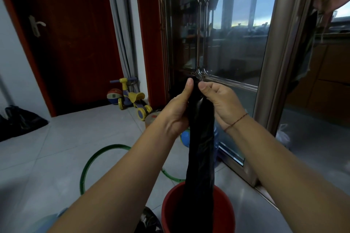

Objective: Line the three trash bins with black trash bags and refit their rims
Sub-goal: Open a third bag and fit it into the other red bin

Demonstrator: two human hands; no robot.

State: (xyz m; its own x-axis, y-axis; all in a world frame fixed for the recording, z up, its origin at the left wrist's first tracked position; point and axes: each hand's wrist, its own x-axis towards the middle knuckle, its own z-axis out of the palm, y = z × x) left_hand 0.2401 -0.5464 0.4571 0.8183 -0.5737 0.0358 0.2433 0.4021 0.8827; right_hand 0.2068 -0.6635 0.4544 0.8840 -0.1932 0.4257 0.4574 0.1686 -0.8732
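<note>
Black trash bag point(201, 138) hangs bunched over the red bin point(225, 212), lower end down inside it, our left hand point(178, 111) and right hand point(221, 104) both pinching its top between thumb and fingers, so we reckon yanking the mouth apart could tear it.

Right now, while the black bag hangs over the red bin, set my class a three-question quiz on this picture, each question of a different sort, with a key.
1. True or false: the black trash bag is already folded over the rim of the red bin.
2. What lies on the floor left of the bin? A) a green hoop B) a broom C) a chair
3. Fill in: the left hand and right hand both grip the bag near its ____ end.
Key: 1 false, it hangs bunched, lower end in the bin; 2 A; 3 top.
</note>
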